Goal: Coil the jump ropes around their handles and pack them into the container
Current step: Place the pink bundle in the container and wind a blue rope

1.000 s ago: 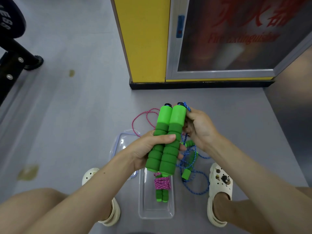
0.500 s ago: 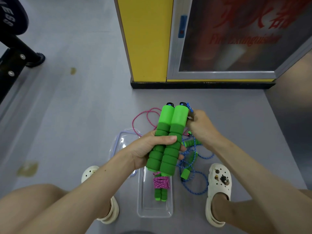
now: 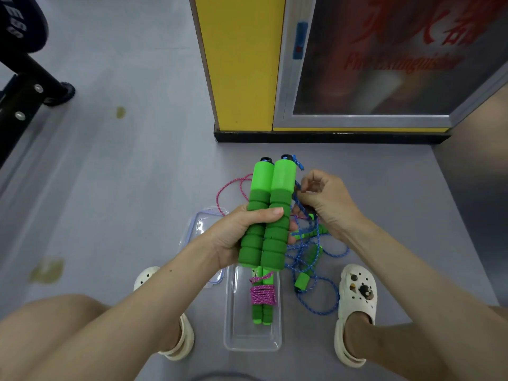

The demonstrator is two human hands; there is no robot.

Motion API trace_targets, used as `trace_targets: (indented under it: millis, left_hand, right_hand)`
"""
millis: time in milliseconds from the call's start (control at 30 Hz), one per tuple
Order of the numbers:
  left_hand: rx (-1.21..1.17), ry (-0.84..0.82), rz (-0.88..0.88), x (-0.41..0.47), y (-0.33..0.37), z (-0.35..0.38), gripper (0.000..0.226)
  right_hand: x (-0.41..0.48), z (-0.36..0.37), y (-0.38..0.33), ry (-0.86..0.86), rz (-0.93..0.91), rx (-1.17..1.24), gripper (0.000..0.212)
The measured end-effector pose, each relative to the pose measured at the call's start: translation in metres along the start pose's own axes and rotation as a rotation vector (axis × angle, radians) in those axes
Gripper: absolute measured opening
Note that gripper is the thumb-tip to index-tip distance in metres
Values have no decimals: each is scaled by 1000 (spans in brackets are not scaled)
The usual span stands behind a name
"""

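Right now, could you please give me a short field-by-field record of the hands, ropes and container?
left hand: left hand has a closed grip on the paired green handles, held upright
right hand: right hand pinches the blue rope beside the handles
loose rope: blue rope mostly heaped on the floor, uncoiled
container: clear container on the floor holds one coiled pink rope bundle
lid: lid lies left of the container

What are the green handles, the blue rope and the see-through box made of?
The green handles look like soft matte foam: ribbed, dull, no shine. The blue rope seems a braided cord, going by its speckled woven pattern and floppy loops. The see-through box is probably hard clear plastic, glossy with bright reflections.
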State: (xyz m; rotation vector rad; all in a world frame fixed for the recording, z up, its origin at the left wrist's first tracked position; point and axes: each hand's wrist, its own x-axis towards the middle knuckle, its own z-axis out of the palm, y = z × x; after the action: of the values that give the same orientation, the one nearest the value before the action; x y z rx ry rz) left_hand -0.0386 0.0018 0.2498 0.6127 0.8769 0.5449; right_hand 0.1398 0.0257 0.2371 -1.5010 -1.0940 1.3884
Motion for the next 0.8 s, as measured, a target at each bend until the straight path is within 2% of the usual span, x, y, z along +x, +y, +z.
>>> trace_targets:
  millis: [100, 167, 300, 400, 533, 633, 800]
  left_hand:
    - [7, 21, 2, 0, -1, 1, 7]
    - [23, 45, 17, 0, 0, 2, 16]
    - [97, 65, 36, 2, 0, 2, 29]
    - [134, 93, 48, 5, -2, 1, 34]
    - [161, 100, 56, 6, -1, 1, 34]
    - [175, 117, 73, 7, -2, 2, 31]
    - [187, 126, 71, 6, -2, 2, 30]
  right_hand:
    - [0, 1, 0, 5, -63, -84, 22]
    - [-1, 3, 1, -10, -36, -52, 14]
    - [-2, 9, 3, -76, 62, -122, 20]
    - [-2, 10, -1, -77, 51, -158, 12]
    - [-1, 10, -2, -40, 86, -45, 7]
    - [-3, 10, -1, -23, 125, 77, 16]
    - [-2, 6, -2, 44, 25, -12, 16]
